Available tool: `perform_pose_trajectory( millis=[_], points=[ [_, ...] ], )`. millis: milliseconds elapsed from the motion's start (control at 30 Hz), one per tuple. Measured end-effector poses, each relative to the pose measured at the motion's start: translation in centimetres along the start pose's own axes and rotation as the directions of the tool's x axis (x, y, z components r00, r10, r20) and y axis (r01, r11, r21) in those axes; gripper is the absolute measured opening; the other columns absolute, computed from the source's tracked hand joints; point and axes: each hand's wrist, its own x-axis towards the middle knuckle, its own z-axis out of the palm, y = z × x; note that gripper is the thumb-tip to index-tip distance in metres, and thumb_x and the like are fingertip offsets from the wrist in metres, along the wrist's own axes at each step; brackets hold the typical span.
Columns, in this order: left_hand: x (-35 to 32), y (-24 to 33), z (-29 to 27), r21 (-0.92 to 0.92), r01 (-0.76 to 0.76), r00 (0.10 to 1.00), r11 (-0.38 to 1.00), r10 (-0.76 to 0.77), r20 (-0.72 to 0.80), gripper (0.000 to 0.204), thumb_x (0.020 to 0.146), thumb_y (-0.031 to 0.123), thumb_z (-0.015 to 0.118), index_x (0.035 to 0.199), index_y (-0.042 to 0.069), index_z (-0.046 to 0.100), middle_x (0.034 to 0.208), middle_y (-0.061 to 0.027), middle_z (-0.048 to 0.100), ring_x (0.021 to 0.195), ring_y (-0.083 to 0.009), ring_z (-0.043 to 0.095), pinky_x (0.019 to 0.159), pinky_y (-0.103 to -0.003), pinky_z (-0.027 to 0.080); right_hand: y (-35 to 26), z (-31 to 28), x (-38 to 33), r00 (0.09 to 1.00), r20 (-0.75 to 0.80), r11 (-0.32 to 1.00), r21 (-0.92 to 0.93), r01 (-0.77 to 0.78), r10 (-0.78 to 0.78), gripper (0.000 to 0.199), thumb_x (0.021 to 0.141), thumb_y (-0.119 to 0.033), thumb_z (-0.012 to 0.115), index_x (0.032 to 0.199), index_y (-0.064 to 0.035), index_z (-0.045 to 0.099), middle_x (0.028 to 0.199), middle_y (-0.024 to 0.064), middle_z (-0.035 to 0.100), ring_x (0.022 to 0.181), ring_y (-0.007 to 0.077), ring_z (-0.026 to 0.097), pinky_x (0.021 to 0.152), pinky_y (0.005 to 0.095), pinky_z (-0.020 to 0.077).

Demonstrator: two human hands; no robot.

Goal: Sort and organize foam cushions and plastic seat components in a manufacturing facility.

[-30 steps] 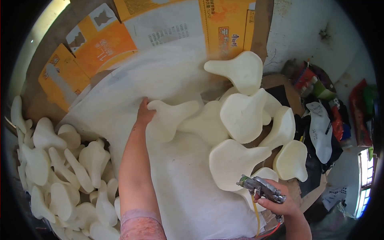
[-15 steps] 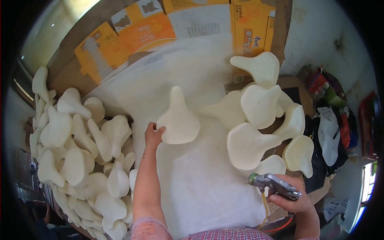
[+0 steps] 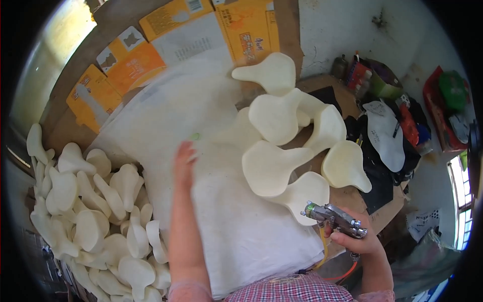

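Note:
My right hand (image 3: 354, 236) is wrapped round a metal spray gun (image 3: 337, 220), its nozzle turned left. A yellow hose (image 3: 323, 246) and an orange hose (image 3: 343, 274) run below the gun. Over the white sheet (image 3: 226, 241), my left hand (image 3: 184, 166) reaches forward, blurred, with fingers extended and no pad visible in it. A small pale green patch shows by its fingertips; I cannot tell what it is. Right of centre, cream foam bicycle-saddle pads (image 3: 274, 168) lie overlapping; one pad (image 3: 307, 196) sits just beyond the gun.
A large heap of similar saddle pads (image 3: 93, 231) rises on my left. Flattened orange cartons (image 3: 136, 65) line the far edge. Dark cloth with a white saddle-shaped sheet (image 3: 385, 136), bags and a bottle (image 3: 340, 65) crowd the right side by the wall.
The view has swung right. My left hand held a saddle pad over the sheet before; that pad is gone from it, and where it went is not shown. My right hand keeps the spray gun.

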Motion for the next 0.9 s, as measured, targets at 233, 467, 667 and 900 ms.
perform_pose_trajectory(
  millis=[233,467,667,900],
  points=[
    [-2.8,-6.6,12.7,0.912,-0.086,0.926,0.401,-0.305,0.221,0.075,0.068,0.028,0.067,0.133,0.004,0.036,0.124,-0.024,0.046,0.115,-0.0357,0.046,0.097,-0.037,0.038,-0.4,-1.0,-4.2,0.984,-0.165,0.997,0.047,-0.06,0.067,0.053,0.071,-0.014,0.069,0.116,0.005,0.049,0.086,0.0097,0.06,0.079,0.0162,0.059,0.074,0.0307,0.0486],
    [-15.0,0.0,2.7,0.503,0.194,0.978,0.842,-0.124,-0.169,0.054,0.07,0.01,0.067,0.116,0.006,0.04,0.103,-0.0122,0.05,0.087,-0.0212,0.056,0.067,-0.032,0.05,-2.2,0.7,-5.8,0.975,-0.196,0.991,0.062,0.122,-0.108,0.051,0.072,-0.011,0.067,0.118,0.0046,0.049,0.085,0.0095,0.06,0.076,0.0149,0.058,0.071,0.0268,0.048],
    [-20.8,0.1,-3.4,0.363,0.244,0.873,0.899,-0.041,-0.485,0.046,0.076,0.009,0.066,0.112,0.01,0.037,0.105,-0.0105,0.046,0.086,-0.0221,0.055,0.053,-0.033,0.052,-3.3,3.3,-8.4,0.994,0.053,0.995,-0.009,0.097,-0.097,0.047,0.072,-0.007,0.066,0.115,0.0041,0.051,0.088,0.0099,0.061,0.074,0.0132,0.057,0.067,0.0266,0.0469],
    [-25.3,4.4,-8.3,-0.072,-0.078,0.677,0.994,0.0,-0.736,0.05,0.076,0.008,0.065,0.119,0.012,0.039,0.108,-0.0103,0.05,0.088,-0.0234,0.056,0.07,-0.035,0.053,-3.0,4.2,-12.7,0.995,0.035,0.991,-0.084,0.101,-0.098,0.048,0.072,-0.006,0.067,0.116,0.0055,0.05,0.083,0.0055,0.06,0.076,0.0117,0.055,0.069,0.0259,0.0442]
  ],
)
